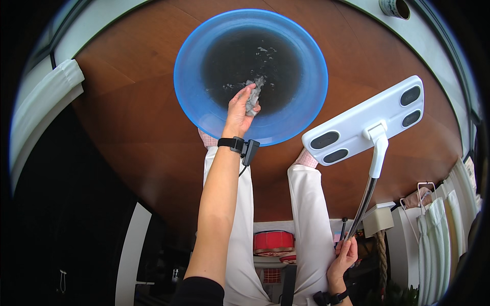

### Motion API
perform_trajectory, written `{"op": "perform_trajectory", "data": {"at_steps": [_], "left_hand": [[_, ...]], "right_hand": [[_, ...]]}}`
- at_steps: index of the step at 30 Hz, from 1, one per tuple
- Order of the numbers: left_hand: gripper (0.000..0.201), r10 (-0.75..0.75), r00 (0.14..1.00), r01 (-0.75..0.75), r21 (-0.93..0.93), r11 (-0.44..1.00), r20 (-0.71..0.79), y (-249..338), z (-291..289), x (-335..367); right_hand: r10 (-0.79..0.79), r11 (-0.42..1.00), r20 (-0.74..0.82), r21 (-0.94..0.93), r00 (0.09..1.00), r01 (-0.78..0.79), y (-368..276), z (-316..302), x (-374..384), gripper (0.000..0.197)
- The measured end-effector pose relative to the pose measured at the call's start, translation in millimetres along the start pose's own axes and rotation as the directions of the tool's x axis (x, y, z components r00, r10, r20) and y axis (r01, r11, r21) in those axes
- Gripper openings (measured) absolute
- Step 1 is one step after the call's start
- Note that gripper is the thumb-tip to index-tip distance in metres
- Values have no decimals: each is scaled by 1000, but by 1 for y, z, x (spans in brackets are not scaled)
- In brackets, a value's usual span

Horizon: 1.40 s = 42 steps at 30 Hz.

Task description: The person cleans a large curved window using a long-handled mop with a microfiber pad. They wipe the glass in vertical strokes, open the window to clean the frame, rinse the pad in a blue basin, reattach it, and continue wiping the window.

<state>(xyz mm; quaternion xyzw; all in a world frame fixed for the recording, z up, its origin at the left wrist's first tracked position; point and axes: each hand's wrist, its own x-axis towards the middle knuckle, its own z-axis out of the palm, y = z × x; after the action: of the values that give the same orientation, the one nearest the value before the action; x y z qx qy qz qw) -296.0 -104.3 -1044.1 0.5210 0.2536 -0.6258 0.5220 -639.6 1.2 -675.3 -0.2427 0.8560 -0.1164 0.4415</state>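
Holds grey clump [256,97] in left fingers [242,95], with blue basin [317,81] and dark water [229,56] beneath; clasps metal pole [364,206] in right fingers [348,248], with white mop head [356,121] beyond

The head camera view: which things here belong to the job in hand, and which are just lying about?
Apparently in use:
- grey clump, in the left hand
- blue basin of dark water
- metal pole with flat white head, in the right hand

Apparently just there:
- patterned container
- red object
- pale hanging cloths
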Motion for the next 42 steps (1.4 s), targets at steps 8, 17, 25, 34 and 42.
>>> {"op": "perform_trajectory", "data": {"at_steps": [8,17,25,34,42], "left_hand": [[43,162,945,-17,453,891,-285,-21,3,10],[25,618,786,-272,902,334,8,-20,0,2],[82,349,885,-91,850,-518,308,-14,-8,-17],[13,382,866,-210,927,-309,324,-9,-13,-8],[42,312,947,-186,667,721,-73,28,-9,-34]], "right_hand": [[10,1000,3,20,1000,-10,-1,6,0,22],[30,999,-10,45,999,-30,4,-1,-1,23],[51,998,-14,42,999,-51,12,-6,-1,26],[34,998,5,45,999,-34,14,-9,0,25],[39,999,-22,22,999,-38,19,-8,-1,27]]}}
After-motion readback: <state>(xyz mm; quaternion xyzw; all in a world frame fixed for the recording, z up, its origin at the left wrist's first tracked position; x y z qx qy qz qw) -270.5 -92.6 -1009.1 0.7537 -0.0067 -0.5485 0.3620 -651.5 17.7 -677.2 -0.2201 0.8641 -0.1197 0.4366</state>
